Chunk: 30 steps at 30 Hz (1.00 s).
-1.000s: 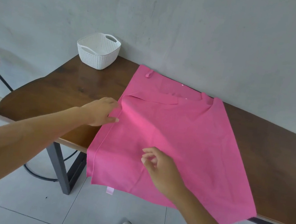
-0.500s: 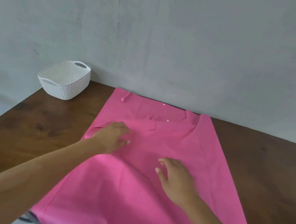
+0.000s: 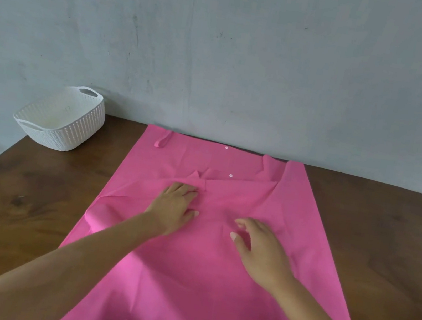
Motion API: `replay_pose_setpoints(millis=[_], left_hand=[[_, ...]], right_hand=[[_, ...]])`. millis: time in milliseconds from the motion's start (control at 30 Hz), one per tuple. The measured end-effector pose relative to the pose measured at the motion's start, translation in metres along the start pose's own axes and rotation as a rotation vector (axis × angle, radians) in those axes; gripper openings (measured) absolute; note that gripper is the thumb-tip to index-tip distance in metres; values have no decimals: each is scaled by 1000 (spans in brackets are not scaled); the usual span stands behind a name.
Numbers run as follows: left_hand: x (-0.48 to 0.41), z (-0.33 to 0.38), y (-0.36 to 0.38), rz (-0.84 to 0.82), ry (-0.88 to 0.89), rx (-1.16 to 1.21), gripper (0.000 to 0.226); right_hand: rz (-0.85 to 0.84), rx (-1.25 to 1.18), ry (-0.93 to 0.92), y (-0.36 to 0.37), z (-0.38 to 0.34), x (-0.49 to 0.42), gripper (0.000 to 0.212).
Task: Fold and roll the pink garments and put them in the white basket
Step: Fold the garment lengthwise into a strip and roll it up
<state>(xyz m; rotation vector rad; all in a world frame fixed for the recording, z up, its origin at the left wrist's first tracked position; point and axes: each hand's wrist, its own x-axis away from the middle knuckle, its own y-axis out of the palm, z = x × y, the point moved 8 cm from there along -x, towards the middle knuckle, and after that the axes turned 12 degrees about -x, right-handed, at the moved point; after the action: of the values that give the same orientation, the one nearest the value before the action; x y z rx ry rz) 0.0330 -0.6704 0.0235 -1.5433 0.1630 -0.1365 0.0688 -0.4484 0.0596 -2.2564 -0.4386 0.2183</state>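
Pink garment (image 3: 198,282) lies flat, its long axis running from me to the wall (image 3: 248,55). My left hand (image 3: 173,209) presses its folded-in left side, fingers straight. My right hand (image 3: 261,251) rests at its middle, fingers loosely spread, holding nothing. The white basket (image 3: 79,128) stands apart off its far-left corner, nearer my left hand.
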Motion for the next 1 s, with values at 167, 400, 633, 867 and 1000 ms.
replay_pose_setpoints(millis=[167,400,633,867,1000], left_hand=[[7,-16,-35,200,-75,231,31],[25,-83,-78,337,-409,605,22],[25,-149,-84,353,-503,691,34],[12,-214,-51,183,-745,813,46],[0,-237,-27,104,-829,886,42]], right_hand=[[19,-1,-41,-5,-9,-35,36],[64,-3,-148,-3,-51,-101,32],[0,66,-208,30,-98,-159,35],[-97,70,-205,73,-140,-231,31],[-145,26,-168,99,-154,-272,28]])
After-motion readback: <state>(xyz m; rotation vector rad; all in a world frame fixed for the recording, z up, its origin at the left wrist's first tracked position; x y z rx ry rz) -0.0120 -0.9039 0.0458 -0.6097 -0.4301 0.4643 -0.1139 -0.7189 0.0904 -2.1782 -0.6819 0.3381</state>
